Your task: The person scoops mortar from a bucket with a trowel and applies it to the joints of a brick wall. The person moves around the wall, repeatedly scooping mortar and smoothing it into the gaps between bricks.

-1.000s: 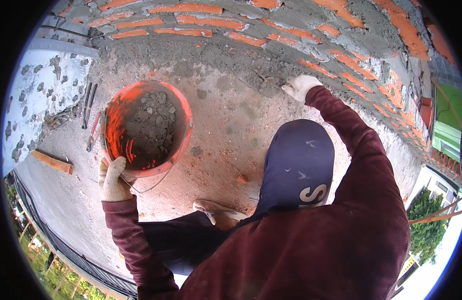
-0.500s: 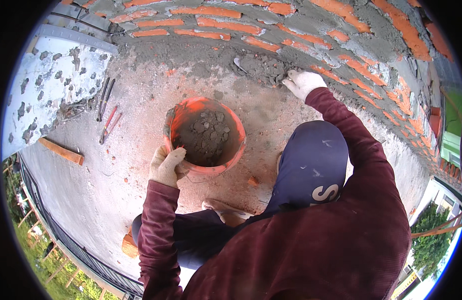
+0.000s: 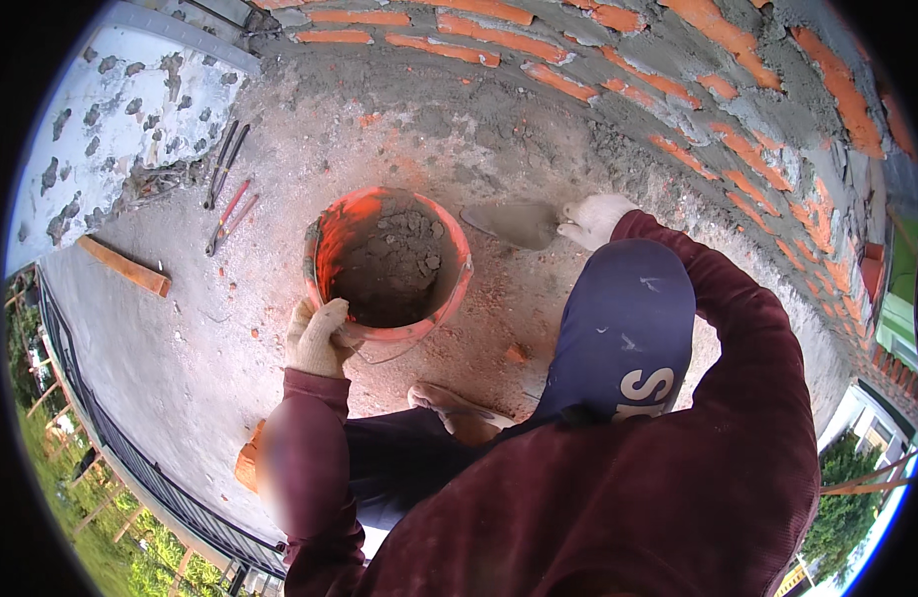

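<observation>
Head view: the rim of a red-orange bucket point(image 3: 463, 271) is gripped at its near left side by the gloved left hand point(image 3: 318, 340), the thumb being laid over the edge; this grip is clamped on the bucket. Lumpy grey mortar point(image 3: 399, 254) is contained in it. A trowel point(image 3: 516, 225) is held by the gloved right hand point(image 3: 593, 219), whose grip is closed at the handle end, the handle itself being hidden by the fingers. The grey blade is pointed leftward, near the bucket's right rim; whether the floor point(image 3: 205, 368) is touched by it cannot be told. Farther left, a dark-handled tool point(image 3: 223, 169) and a red-handled tool point(image 3: 230, 214) are laid near a strip of wood point(image 3: 126, 267). The upper right is filled by a brick wall point(image 3: 747, 149), its orange bricks partly covered with mortar.
</observation>
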Available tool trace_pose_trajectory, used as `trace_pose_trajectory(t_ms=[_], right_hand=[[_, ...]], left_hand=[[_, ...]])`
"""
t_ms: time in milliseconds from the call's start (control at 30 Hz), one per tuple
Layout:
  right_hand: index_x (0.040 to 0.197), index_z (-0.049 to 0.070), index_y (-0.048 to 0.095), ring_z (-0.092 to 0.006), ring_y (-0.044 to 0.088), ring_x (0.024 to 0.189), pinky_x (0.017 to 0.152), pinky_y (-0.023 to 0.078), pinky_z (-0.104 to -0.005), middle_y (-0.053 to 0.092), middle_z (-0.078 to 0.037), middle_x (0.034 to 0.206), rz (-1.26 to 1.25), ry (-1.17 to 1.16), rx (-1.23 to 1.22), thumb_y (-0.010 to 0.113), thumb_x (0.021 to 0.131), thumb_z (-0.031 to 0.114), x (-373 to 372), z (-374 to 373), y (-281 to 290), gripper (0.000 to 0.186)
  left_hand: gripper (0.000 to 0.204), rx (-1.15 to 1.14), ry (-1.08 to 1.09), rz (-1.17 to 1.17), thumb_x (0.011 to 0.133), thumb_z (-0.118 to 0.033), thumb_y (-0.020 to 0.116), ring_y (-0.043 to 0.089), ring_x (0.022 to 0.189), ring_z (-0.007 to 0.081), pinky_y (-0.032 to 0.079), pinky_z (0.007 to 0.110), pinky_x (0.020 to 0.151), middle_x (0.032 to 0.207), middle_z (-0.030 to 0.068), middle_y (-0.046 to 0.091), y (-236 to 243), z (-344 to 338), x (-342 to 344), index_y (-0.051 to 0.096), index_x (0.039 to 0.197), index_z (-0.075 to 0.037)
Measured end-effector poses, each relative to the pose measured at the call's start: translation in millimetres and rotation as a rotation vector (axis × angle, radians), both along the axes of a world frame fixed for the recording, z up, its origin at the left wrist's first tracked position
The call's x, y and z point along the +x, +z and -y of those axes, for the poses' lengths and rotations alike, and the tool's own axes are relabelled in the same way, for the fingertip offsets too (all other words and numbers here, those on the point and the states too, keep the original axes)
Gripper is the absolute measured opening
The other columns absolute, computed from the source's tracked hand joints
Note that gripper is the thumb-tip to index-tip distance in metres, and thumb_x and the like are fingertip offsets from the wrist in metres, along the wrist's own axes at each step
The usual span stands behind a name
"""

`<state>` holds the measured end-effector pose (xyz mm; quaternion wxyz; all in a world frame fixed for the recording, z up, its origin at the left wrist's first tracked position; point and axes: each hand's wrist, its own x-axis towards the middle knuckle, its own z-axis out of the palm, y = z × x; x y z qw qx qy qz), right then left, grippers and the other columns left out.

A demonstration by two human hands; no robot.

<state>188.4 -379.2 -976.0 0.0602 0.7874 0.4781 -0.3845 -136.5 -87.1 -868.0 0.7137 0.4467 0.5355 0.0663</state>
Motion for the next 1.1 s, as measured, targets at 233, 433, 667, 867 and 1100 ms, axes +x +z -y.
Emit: trace_pose_trajectory(t_ms=[233, 433, 667, 867, 1100], right_hand=[[0.106, 0.003, 0.07, -0.0395, 0.067, 0.1, 0.087, 0.053, -0.0512, 0.071, -0.021, 0.103, 0.268, -0.191, 0.173, 0.048, 0.098, 0.045, 74, -85, -44, 0.048], [0.109, 0.004, 0.069, -0.0377, 0.068, 0.103, 0.088, 0.053, -0.0502, 0.072, -0.02, 0.105, 0.398, -0.253, 0.164, 0.048, 0.099, 0.043, 88, -115, -42, 0.046], [0.105, 0.007, 0.059, -0.0355, 0.07, 0.083, 0.072, 0.056, -0.0483, 0.069, -0.017, 0.093, 0.428, 0.123, 0.364, 0.05, 0.1, 0.039, 17, -119, 49, 0.034], [0.122, -0.004, 0.053, -0.0429, 0.069, 0.09, 0.076, 0.054, -0.0502, 0.066, -0.03, 0.111, 0.111, 0.053, 0.364, 0.051, 0.099, 0.038, 52, -242, 18, 0.048], [0.116, -0.003, 0.058, -0.0252, 0.067, 0.066, 0.055, 0.056, -0.0411, 0.066, -0.016, 0.078, -0.478, -0.146, 0.15, 0.049, 0.1, 0.044, -44, -449, -33, 0.051]], left_hand=[[0.014, 0.103, -0.026, -0.096, 0.09, -0.018, 0.066, 0.065, 0.071, 0.0179, 0.053, 0.04, 0.074, 0.084, 0.0029, 0.066, -6, -17, -16, 0.058, 0.102, -0.015], [0.02, 0.1, -0.021, -0.074, 0.09, -0.023, 0.07, 0.061, 0.064, 0.0133, 0.052, 0.032, 0.061, 0.078, 0.0003, 0.063, -4, -19, -2, 0.058, 0.102, -0.013], [0.023, 0.145, 0.018, -0.072, 0.09, -0.025, 0.074, 0.054, 0.055, 0.0069, 0.046, 0.023, 0.049, 0.073, -0.0023, 0.059, 2, -19, 19, 0.058, 0.096, -0.009], [0.021, 0.108, 0.045, 0.008, 0.092, -0.02, 0.072, 0.052, 0.056, 0.007, 0.045, 0.024, 0.05, 0.075, -0.0018, 0.057, -7, -17, -5, 0.056, 0.098, -0.008], [0.02, -0.028, 0.226, 0.045, 0.098, -0.013, 0.06, 0.061, 0.083, 0.0124, 0.052, 0.031, 0.075, 0.103, 0.0027, 0.064, -11, 12, -57, 0.055, 0.116, -0.008]])
